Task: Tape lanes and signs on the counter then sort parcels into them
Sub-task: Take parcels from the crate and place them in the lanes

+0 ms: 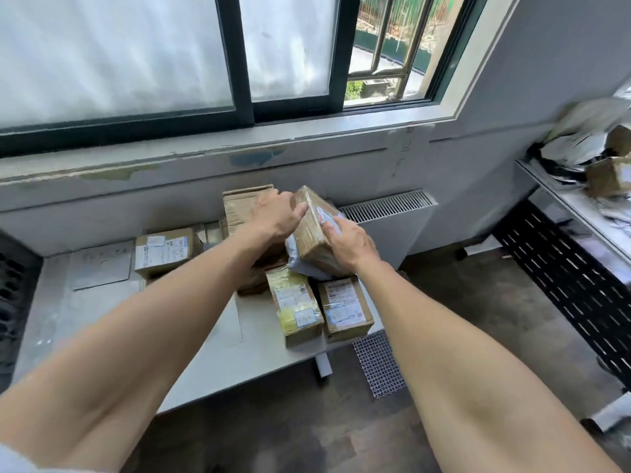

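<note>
Right, my fingers [333, 230] on the right hand [348, 245] and the left hand [276, 218] are clamped on opposite sides of a taped brown parcel [316, 233], tilted atop the pile at the table's [218, 353] right end. Looks rigid, light, slick tape; grip the edges. I count roughly six parcels, one grey mailer [300, 264] under it.

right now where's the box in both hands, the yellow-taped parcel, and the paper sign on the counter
box in both hands [312, 233], head view, its brown side face
yellow-taped parcel [293, 302], head view, its top face
paper sign [100, 266], head view, middle of the sheet
</note>
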